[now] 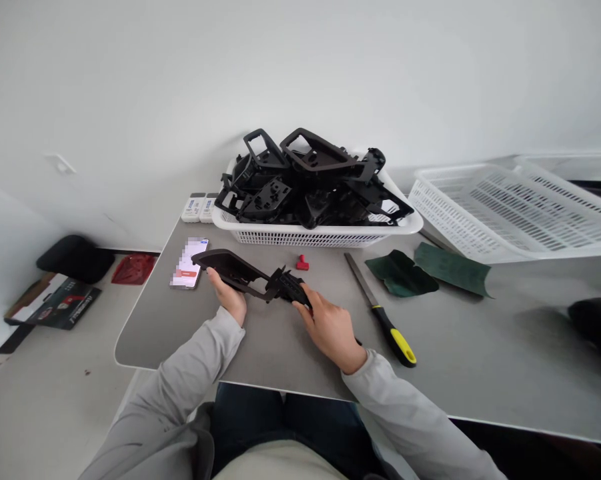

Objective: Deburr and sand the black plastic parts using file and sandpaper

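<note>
White wall (300, 73) backs a grey table (470, 367). Near the wall stands a white basket (300, 238) heaped with black parts (267, 199). One black plastic frame (225, 263) is held above the table, before the basket. A file (377, 310) lies to its right. Left hand (230, 298) curls around one end, fingers mostly hidden; right hand (333, 327) is closed on the other. Small red piece (302, 263) lies beyond. Step in hand, as judged: two-handed handling of the frame; next move calls for both ends supported.
</note>
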Available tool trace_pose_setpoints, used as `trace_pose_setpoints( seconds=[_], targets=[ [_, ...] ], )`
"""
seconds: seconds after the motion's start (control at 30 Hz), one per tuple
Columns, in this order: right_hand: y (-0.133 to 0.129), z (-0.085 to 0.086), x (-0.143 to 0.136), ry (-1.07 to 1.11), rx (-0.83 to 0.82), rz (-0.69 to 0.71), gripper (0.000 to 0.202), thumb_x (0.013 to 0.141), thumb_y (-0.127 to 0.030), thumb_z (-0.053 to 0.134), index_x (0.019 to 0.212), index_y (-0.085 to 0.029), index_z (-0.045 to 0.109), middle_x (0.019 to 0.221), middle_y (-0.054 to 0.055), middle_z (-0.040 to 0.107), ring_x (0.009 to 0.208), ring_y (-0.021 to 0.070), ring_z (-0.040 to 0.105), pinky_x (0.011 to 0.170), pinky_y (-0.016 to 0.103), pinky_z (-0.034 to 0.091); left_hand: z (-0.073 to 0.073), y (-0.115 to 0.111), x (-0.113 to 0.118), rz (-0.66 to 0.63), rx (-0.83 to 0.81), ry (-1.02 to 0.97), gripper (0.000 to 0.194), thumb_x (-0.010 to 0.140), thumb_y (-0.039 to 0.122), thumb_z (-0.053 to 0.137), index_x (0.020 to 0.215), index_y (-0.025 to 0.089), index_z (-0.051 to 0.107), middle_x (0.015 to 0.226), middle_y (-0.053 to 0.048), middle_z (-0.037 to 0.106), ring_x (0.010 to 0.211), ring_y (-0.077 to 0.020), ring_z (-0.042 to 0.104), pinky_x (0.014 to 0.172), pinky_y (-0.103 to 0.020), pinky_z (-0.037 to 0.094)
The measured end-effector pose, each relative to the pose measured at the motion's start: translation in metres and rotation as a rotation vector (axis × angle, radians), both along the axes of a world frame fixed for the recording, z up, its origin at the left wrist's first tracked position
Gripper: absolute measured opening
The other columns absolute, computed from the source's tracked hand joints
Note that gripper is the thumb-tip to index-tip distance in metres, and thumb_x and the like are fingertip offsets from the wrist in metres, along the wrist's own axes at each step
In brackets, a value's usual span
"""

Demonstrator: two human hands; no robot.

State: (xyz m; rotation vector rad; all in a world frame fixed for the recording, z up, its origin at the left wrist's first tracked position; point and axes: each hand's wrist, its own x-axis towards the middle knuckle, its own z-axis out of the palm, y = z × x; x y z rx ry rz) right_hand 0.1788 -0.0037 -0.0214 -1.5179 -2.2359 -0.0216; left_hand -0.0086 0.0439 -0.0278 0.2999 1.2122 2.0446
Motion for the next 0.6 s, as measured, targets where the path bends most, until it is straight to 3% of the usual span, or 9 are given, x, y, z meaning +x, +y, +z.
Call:
trace_pose_setpoints(
  seconds=[0.6],
  targets=[
    [0.0008, 0.0021, 0.0043, 0.077, 0.018, 0.01, 0.045, 0.095, -0.045, 0.035, 0.12, -0.015, 0.056, 0.087, 0.008, 0.073, 0.06, 0.0181, 0.065, 0.048, 0.026, 0.037, 0.0013, 0.0001, -0.0002, -0.009, 0.034, -0.071, 0.054, 0.09, 0.057, 0.03, 0.126, 0.025, 0.054, 0.13, -0.005, 0.057, 0.118, -0.0147, 0.054, 0.096, -0.025, 0.043]
  ],
)
